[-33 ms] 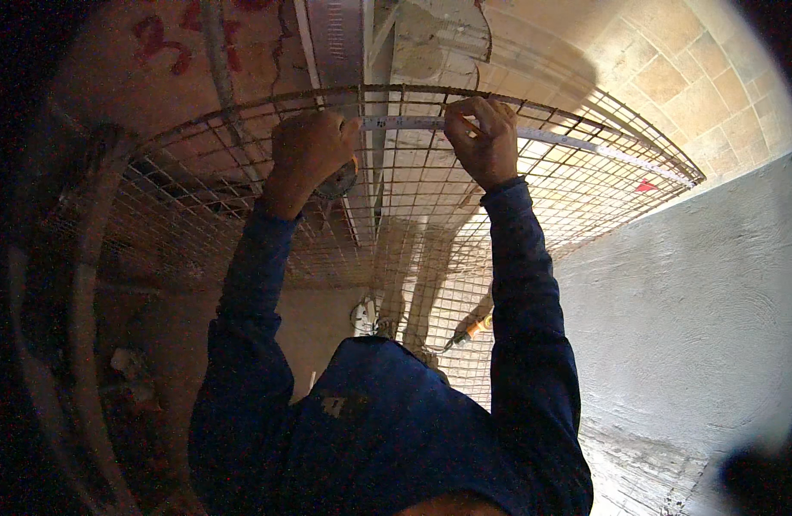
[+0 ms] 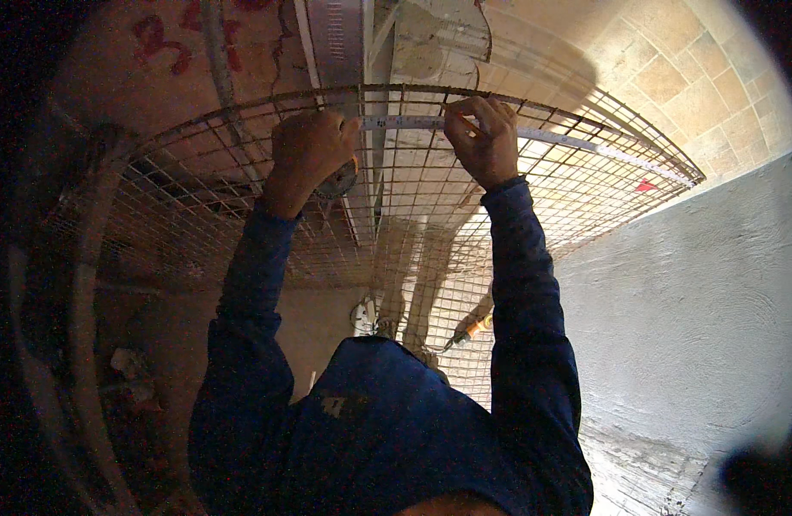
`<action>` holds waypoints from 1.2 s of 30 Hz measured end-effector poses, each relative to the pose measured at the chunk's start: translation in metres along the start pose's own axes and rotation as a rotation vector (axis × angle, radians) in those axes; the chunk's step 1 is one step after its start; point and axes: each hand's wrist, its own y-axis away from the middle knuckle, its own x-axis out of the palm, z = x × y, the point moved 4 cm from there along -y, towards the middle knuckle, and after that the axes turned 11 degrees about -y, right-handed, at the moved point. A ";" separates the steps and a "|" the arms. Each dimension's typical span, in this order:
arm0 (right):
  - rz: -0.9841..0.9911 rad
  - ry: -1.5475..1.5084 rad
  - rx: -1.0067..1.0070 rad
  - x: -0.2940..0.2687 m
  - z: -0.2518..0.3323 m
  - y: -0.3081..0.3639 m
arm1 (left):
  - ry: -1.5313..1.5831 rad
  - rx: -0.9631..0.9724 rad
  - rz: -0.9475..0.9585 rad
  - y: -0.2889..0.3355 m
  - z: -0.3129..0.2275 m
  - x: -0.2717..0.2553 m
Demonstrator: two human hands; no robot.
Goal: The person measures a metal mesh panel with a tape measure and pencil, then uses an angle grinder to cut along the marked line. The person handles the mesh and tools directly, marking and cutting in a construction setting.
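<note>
While the left hand (image 2: 310,156) is clenched on the pale measuring tape (image 2: 405,123), its round dark case (image 2: 337,180) showing just below the fist, the right hand (image 2: 485,144) pinches a slim orange stick (image 2: 467,125) at the strip. Tape spans the gap between the hands, then runs on rightward along the wire mesh (image 2: 402,88), near its far edge, to the right-hand corner.

Along the wire mesh (image 2: 405,87) stretches a pale measuring tape (image 2: 561,139)
</note>
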 end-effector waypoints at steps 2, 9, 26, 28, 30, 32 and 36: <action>0.017 -0.007 0.015 0.000 -0.001 -0.002 | -0.015 -0.044 0.026 -0.004 0.001 0.003; 0.041 0.002 -0.048 0.001 -0.001 -0.002 | 0.018 0.000 -0.059 -0.001 0.003 -0.001; -0.053 -0.018 0.071 0.003 -0.002 -0.001 | -0.004 0.021 0.001 -0.002 0.002 0.001; -0.068 0.037 0.015 0.004 -0.001 -0.001 | 0.000 0.012 -0.029 -0.002 0.002 0.000; -0.078 0.051 0.001 0.006 -0.002 -0.001 | -0.012 0.008 -0.064 -0.002 0.001 -0.002; -0.091 0.022 0.023 0.007 -0.004 -0.001 | -0.038 0.005 -0.069 -0.002 0.001 -0.002; -0.048 0.048 0.042 0.005 -0.005 0.000 | -0.016 0.000 0.012 -0.002 0.002 0.000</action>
